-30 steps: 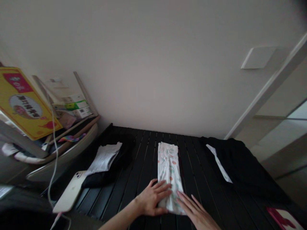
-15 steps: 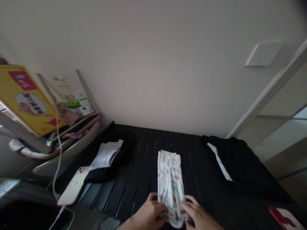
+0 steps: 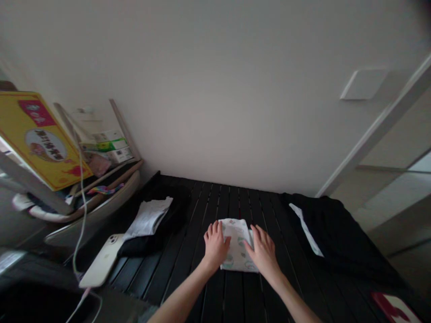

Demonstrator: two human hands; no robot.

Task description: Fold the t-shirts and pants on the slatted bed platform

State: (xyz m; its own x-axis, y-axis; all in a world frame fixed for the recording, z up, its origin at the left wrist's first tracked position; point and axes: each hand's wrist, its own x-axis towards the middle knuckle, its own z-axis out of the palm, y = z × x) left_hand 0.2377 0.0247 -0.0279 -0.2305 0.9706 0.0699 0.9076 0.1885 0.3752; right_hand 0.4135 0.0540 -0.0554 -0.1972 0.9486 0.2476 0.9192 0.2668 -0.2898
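Observation:
A white cloth printed with small green and orange figures (image 3: pixel 237 247) lies folded into a short, thick rectangle on the black slatted table (image 3: pixel 232 202). My left hand (image 3: pixel 215 246) rests flat on its left part, fingers spread. My right hand (image 3: pixel 263 253) presses on its right side, with the fingertips pointing toward the middle. Neither hand grips the cloth, and together they hide part of its top.
A folded white garment (image 3: pixel 148 219) lies on a black garment (image 3: pixel 151 242) to the left, beside a cream-coloured phone (image 3: pixel 101 261) and its white cable (image 3: pixel 81 211). A black garment with a white strip (image 3: pixel 340 237) lies to the right. A red-and-white card (image 3: pixel 393 308) sits at the bottom right.
The long cloth strip has been folded into a much shorter rectangle. Both hands have moved from its near end onto its top, and no longer pinch it.

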